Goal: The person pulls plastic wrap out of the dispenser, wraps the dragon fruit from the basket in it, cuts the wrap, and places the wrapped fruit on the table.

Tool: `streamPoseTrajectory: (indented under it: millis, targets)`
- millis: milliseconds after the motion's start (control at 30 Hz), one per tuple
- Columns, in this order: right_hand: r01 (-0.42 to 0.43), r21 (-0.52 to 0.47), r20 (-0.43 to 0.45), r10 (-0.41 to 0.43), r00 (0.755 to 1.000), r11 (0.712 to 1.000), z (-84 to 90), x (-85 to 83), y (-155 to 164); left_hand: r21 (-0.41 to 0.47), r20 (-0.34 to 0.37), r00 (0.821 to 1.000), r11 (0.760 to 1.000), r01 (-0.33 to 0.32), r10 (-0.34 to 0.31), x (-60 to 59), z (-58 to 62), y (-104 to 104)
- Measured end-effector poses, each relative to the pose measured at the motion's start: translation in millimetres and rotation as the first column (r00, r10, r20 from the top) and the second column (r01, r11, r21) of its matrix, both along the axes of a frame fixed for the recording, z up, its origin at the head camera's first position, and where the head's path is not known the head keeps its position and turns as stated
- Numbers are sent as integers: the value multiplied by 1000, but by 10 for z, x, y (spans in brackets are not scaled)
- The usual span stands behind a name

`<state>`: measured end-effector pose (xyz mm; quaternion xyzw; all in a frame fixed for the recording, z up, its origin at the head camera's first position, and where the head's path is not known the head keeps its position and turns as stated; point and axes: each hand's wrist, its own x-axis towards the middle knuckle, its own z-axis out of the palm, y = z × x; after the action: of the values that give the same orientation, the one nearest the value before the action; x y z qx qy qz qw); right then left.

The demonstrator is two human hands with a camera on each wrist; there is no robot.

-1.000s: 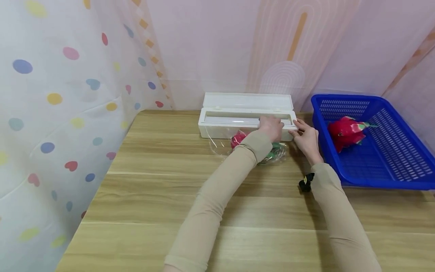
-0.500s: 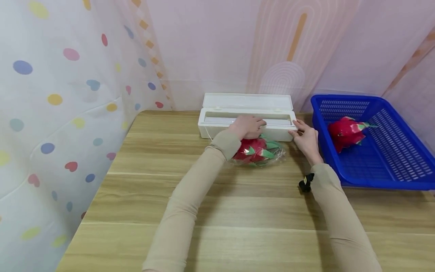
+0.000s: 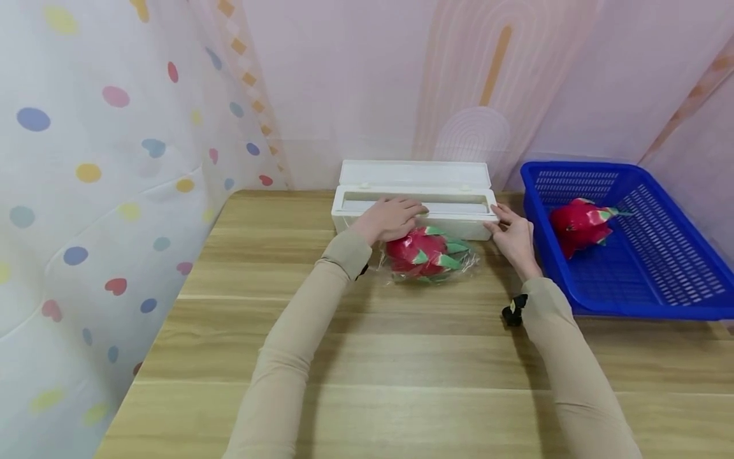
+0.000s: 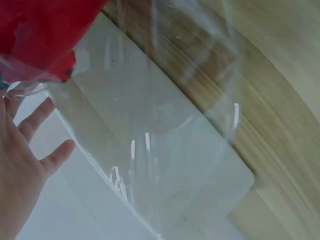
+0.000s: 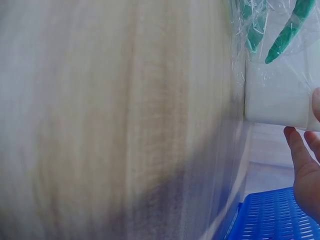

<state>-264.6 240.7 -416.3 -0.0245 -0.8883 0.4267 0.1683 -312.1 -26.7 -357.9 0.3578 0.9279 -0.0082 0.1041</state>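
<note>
A white cling film dispenser (image 3: 459,227) stands at the back of the table, its lid (image 3: 415,172) raised and a white roll (image 3: 459,208) inside. In front of it lies a red dragon fruit (image 3: 415,252) with green tips, wrapped in clear cling film (image 3: 469,262). My left hand (image 3: 390,220) lies over the dispenser's front edge, left of its middle and just behind the fruit. Its fingers (image 4: 37,120) are spread in the left wrist view, near the film stretched in front of the dispenser. My right hand (image 3: 514,239) grips the dispenser's right end between thumb and fingers.
At the right a blue plastic basket (image 3: 564,280) holds another dragon fruit (image 3: 579,223); it stands close to my right forearm. Patterned cloth (image 3: 355,83) hangs behind the wooden table (image 3: 436,370) and along its left side.
My left hand has slid leftward along the dispenser's front edge, from right of its middle to left of it, uncovering the wrapped dragon fruit. My right hand keeps its hold on the dispenser.
</note>
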Motion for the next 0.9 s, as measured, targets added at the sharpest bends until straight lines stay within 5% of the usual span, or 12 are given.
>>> streamPoseTrajectory:
  millis: [533,900]
  targets:
    - [-5,14,1,5,1000,1000,-20,-21,-34,48,-130,992,999,4,2,-18,-141,-248]
    - [21,9,-41,-20,999,1000,-3,-3,-21,162,-182,977,983,-84,114,-2,-244,-983]
